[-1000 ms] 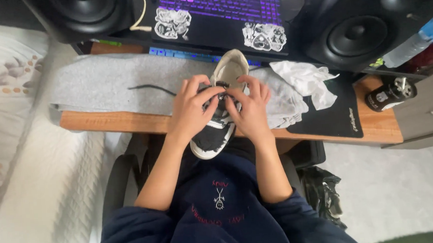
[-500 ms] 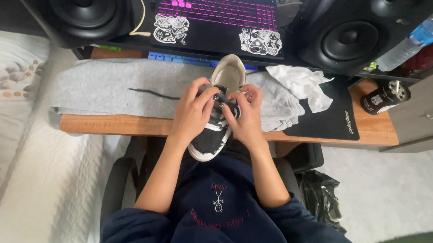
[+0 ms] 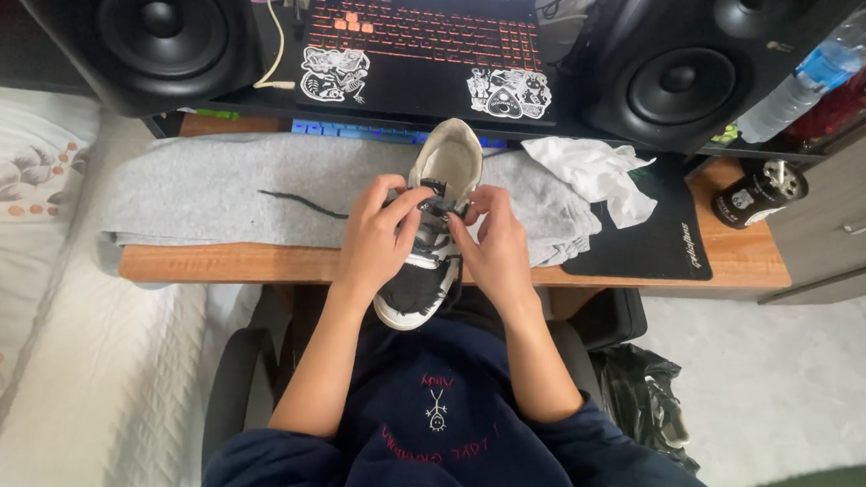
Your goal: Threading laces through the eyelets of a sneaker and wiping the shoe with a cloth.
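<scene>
A black-and-white sneaker (image 3: 445, 162) lies on the desk's front edge, its toe hanging over toward my lap. My left hand (image 3: 380, 235) grips its left side near the eyelets. My right hand (image 3: 494, 238) pinches the black lace at the eyelets on the other side. A loose stretch of black lace (image 3: 300, 203) trails to the left across the grey cloth (image 3: 200, 198) under the shoe.
A wooden desk (image 3: 735, 265) carries a laptop with stickers (image 3: 421, 44), two black speakers (image 3: 155, 40) (image 3: 702, 57), a crumpled white cloth (image 3: 594, 173), a black mouse pad (image 3: 654, 245), a dark can (image 3: 756, 194) and a plastic bottle (image 3: 823, 64). A bed (image 3: 23, 259) lies on the left.
The view has shifted down a little, and the laptop's key lighting went from purple to orange. Both hands stay on the sneaker, fingers working slightly at the lace.
</scene>
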